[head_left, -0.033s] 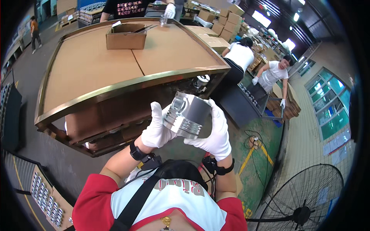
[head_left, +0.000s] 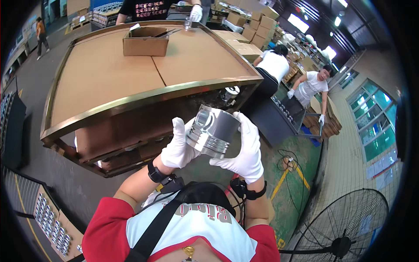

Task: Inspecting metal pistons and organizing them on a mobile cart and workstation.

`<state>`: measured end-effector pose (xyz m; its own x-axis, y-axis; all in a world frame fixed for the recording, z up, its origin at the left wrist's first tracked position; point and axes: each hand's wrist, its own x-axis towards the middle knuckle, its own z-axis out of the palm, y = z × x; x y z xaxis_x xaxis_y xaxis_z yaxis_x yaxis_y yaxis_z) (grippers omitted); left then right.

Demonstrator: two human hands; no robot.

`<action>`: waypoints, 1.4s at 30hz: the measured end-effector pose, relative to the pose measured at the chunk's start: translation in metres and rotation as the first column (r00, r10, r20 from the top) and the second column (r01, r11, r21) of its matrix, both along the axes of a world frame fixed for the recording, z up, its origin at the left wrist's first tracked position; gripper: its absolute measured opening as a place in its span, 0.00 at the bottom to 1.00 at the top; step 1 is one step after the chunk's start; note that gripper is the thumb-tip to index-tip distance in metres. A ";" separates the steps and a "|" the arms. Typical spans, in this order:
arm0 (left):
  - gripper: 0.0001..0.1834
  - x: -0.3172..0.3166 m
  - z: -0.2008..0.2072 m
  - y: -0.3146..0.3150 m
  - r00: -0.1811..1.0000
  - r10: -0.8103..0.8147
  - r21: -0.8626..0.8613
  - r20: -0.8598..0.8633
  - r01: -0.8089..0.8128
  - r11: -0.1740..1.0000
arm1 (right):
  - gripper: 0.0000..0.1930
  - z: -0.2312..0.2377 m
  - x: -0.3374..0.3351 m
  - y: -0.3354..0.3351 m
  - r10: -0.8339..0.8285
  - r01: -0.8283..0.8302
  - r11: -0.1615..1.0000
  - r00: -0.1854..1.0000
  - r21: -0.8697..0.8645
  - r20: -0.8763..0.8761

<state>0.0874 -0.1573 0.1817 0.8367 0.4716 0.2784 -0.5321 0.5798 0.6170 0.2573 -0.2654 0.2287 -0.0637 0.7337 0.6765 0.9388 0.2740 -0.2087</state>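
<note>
I hold a silver engine piston tilted in front of me, between both white-gloved hands. It has ring grooves round its lower end, a dark grey skirt patch and a round pin hole at its upper left. My left hand is closed on the piston's left side, its fingers partly hidden behind the metal. On the right side, my right hand grips it, with fingers along the upper right and the thumb near the grooved end. Under the table edge beyond, another piston is visible.
A brass-edged table stands just ahead, bearing an open cardboard box. Across it is a person with a gloved hand by a clear object. Two people work at right near a dark cart. A fan and rows of pistons flank me.
</note>
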 end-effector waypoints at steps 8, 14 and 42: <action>0.57 0.000 -0.011 0.003 0.886 0.460 0.273 -0.048 -0.432 0.860 | 0.57 0.023 -0.030 0.012 -0.003 -0.013 0.997 0.981 0.079 0.196; 0.74 -0.030 0.014 0.014 0.662 0.746 0.841 0.074 -0.444 0.311 | 0.50 -0.006 -0.019 0.026 0.086 -0.063 0.986 0.984 0.153 -0.153; 0.64 0.001 -0.012 0.008 0.876 0.480 0.252 0.047 -0.475 0.843 | 0.58 0.005 -0.013 0.023 0.166 -0.160 0.986 0.965 0.046 -0.205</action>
<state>0.0888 -0.1493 0.1696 0.5314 0.7315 0.4272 -0.6917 0.0836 0.7174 0.2441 -0.2424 0.2333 -0.0368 0.7052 0.7081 0.8179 0.4283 -0.3841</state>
